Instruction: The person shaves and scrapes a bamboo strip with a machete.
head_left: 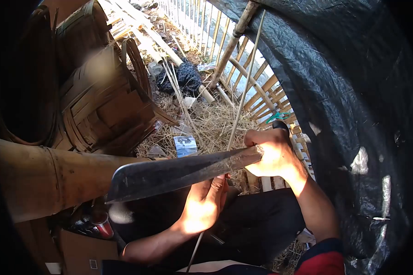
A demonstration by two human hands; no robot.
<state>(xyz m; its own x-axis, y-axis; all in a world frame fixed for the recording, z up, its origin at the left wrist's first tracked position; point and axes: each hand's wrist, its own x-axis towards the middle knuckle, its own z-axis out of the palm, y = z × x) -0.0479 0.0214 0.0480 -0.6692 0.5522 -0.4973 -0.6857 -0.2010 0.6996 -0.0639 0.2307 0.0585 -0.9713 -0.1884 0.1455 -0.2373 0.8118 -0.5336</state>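
Observation:
My right hand (275,149) is closed round the handle end of a machete (183,174). Its broad dark blade points left and lies across the view above my lap. Below the blade, my left hand (202,208) is closed on a long thin bamboo strip (246,87). The strip runs from the upper middle, past the blade, down to the bottom edge. Part of it is hidden by the blade and my fingers, so whether the blade's edge touches it I cannot tell.
A thick bamboo pole (85,176) juts in from the left, below woven baskets (108,103). Black tarpaulin (339,105) hangs at the right, beside a bamboo slat fence (248,73). On the straw-strewn ground lie a blue packet (186,145) and a dark bundle (186,78).

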